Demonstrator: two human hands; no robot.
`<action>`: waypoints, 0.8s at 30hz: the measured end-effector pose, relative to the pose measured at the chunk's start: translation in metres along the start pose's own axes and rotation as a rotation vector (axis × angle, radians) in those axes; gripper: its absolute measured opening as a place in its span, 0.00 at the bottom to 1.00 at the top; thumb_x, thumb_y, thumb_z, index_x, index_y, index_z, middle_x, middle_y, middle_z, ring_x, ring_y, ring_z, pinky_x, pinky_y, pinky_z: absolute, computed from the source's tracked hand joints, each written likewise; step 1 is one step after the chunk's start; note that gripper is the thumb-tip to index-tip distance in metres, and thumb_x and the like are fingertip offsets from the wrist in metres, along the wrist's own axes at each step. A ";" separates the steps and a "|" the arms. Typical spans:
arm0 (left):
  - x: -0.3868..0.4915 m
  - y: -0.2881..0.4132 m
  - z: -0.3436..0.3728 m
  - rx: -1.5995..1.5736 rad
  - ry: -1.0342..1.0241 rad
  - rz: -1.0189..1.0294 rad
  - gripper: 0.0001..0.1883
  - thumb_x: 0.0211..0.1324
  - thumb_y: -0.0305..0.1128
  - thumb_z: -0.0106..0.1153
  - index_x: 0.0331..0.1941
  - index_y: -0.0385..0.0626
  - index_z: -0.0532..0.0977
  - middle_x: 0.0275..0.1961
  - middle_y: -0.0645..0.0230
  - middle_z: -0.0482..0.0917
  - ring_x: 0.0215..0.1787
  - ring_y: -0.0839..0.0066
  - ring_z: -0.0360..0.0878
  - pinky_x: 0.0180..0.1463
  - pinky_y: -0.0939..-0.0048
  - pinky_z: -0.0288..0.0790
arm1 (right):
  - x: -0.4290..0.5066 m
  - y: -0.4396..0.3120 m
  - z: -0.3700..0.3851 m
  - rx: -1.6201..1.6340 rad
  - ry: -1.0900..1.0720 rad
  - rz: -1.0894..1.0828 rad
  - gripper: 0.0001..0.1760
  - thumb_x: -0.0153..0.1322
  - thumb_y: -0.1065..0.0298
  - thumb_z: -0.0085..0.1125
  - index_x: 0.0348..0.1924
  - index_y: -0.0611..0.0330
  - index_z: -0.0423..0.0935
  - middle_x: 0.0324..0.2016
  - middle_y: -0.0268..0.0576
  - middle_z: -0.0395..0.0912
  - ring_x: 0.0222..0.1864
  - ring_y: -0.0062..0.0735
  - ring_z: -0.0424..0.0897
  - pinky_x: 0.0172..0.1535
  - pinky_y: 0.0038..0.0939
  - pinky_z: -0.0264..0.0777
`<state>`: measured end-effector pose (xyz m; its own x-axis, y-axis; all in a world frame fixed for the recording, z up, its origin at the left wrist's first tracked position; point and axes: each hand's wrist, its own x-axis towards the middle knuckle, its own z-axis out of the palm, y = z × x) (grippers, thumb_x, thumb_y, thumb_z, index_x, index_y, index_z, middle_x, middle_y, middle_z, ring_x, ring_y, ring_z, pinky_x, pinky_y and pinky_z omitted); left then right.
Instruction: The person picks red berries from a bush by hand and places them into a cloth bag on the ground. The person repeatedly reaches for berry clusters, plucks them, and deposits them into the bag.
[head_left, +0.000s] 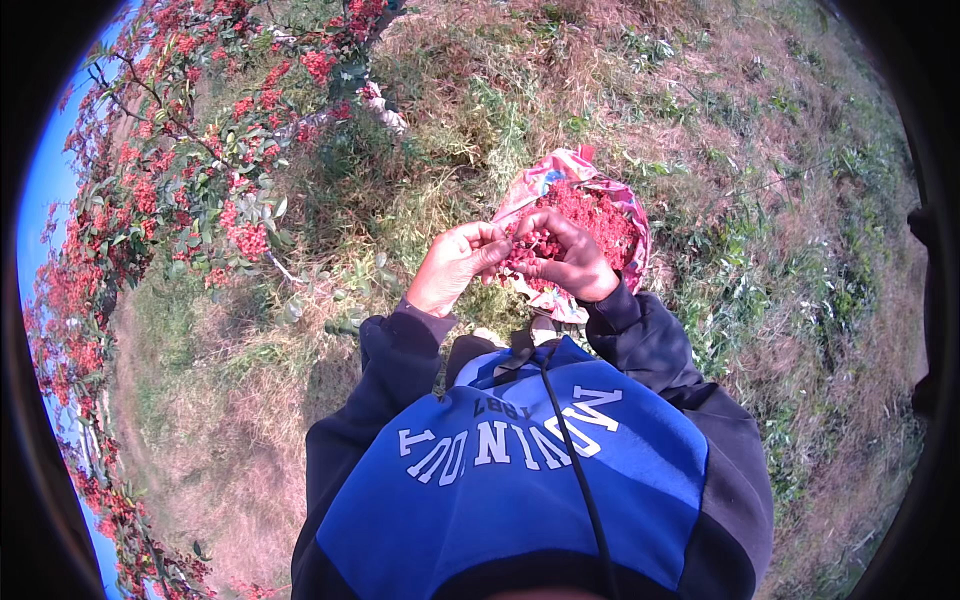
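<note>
My right hand (568, 257) is closed around a cluster of red berries (526, 251), with thumb and forefinger on its stems. At the left edge of that cluster, my left hand (457, 262) pinches with thumb and fingertips, close against the right fingers; what lies between its fingertips is too small to make out. Just beyond and under both hands is a pink patterned bag (517, 196), its mouth wide and heaped with red berry clusters (600, 225).
Branches with red berry clusters (249, 240) and green leaves fill the left side. A pale trunk or limb (386, 112) stands at upper left. Dry grass and green weeds (750, 262) cover the ground. My shoes show just below the bag.
</note>
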<state>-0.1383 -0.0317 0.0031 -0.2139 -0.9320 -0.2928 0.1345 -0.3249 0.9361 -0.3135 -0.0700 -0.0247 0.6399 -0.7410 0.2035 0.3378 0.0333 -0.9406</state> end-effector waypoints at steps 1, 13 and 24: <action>-0.001 0.000 0.001 -0.049 0.006 -0.017 0.13 0.51 0.37 0.53 0.33 0.40 0.68 0.25 0.72 0.72 0.22 0.86 0.70 0.24 0.86 0.62 | 0.000 -0.001 0.001 -0.038 -0.004 -0.018 0.15 0.60 0.77 0.56 0.38 0.61 0.64 0.30 0.29 0.66 0.34 0.13 0.68 0.37 0.17 0.65; -0.010 -0.014 0.001 -0.387 0.075 -0.027 0.09 0.54 0.30 0.47 0.36 0.37 0.66 0.28 0.66 0.74 0.25 0.79 0.74 0.31 0.81 0.72 | -0.002 0.002 0.000 0.027 0.040 0.121 0.13 0.59 0.74 0.58 0.36 0.64 0.70 0.29 0.32 0.72 0.32 0.15 0.70 0.36 0.18 0.65; 0.000 -0.019 0.003 -0.442 -0.002 0.057 0.09 0.54 0.28 0.44 0.37 0.36 0.66 0.29 0.66 0.73 0.26 0.79 0.72 0.28 0.77 0.70 | -0.005 -0.004 -0.005 0.093 0.035 0.167 0.15 0.59 0.75 0.58 0.38 0.66 0.69 0.29 0.34 0.72 0.32 0.16 0.70 0.36 0.19 0.66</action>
<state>-0.1442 -0.0251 -0.0136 -0.1961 -0.9503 -0.2418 0.5468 -0.3107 0.7775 -0.3213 -0.0702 -0.0234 0.6688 -0.7426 0.0357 0.2920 0.2183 -0.9312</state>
